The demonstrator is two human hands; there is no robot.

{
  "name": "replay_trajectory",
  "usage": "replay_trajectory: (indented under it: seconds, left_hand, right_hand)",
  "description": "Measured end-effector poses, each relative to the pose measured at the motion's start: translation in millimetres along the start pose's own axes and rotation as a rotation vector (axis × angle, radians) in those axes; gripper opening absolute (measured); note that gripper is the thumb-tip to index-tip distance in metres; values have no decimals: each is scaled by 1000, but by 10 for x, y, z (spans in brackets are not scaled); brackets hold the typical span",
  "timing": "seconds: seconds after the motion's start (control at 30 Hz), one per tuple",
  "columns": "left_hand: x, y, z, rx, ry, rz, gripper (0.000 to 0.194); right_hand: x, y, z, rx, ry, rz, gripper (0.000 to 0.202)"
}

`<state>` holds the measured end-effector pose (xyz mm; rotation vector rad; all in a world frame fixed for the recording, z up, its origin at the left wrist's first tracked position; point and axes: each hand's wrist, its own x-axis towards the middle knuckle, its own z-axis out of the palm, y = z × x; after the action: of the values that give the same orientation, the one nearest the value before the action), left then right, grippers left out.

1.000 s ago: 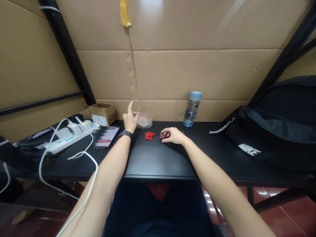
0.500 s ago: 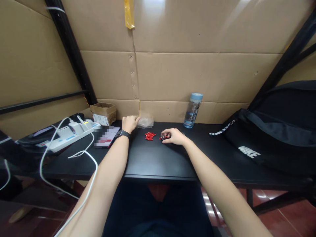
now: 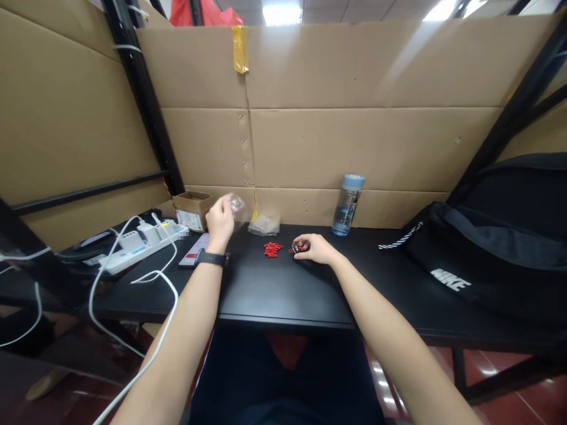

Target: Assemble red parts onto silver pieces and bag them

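My left hand point(image 3: 220, 219) is raised over the back left of the desk, fingers closed on a crumpled clear plastic bag point(image 3: 237, 204). My right hand point(image 3: 313, 248) rests on the desk, its fingers curled round a small, dark, shiny thing with red parts point(image 3: 297, 248); the fingers hide most of it. Left of that hand lies a small pile of thin red pieces point(image 3: 273, 249), too small to name. Behind the pile, against the cardboard wall, another clear plastic bag point(image 3: 264, 224) lies on the desk.
A water bottle point(image 3: 348, 206) stands behind my right hand. A black backpack point(image 3: 496, 248) takes up the right side. On the left are a small open cardboard box point(image 3: 190, 219), a phone point(image 3: 191, 255), and a power strip point(image 3: 142, 249) with a white cable point(image 3: 170, 292) hanging over my left forearm.
My left hand has lifted a clear plastic bag off the desk, moving up and left. My right hand stays by the red pile. The view has tilted up.
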<state>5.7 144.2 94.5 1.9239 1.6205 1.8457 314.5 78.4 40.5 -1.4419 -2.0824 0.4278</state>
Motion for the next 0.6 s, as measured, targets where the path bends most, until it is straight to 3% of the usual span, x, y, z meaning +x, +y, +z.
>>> replay_trajectory:
  seconds: [0.1, 0.17, 0.27, 0.4, 0.5, 0.6]
  left_hand:
    - [-431, 280, -113, -202, -290, 110, 47]
    - [-766, 417, -171, -237, -391, 183, 40]
    - [-1187, 522, -266, -188, -604, 337, 35]
    - [-1503, 555, -423, -43, -899, 504, 36]
    - [-1605, 546, -517, -16, -947, 439, 47]
    - [-1651, 515, -556, -1, -923, 438, 39]
  right_hand:
    - [-8, 10, -56, 8, 39, -12, 47]
    - [-13, 26, -92, 13, 68, -13, 47]
    - [-21, 52, -131, 11, 106, -9, 47]
    - [-38, 58, -165, 15, 137, -13, 47]
    - [-46, 14, -198, 18, 149, -21, 44]
    - [-63, -111, -254, 35, 149, -58, 37]
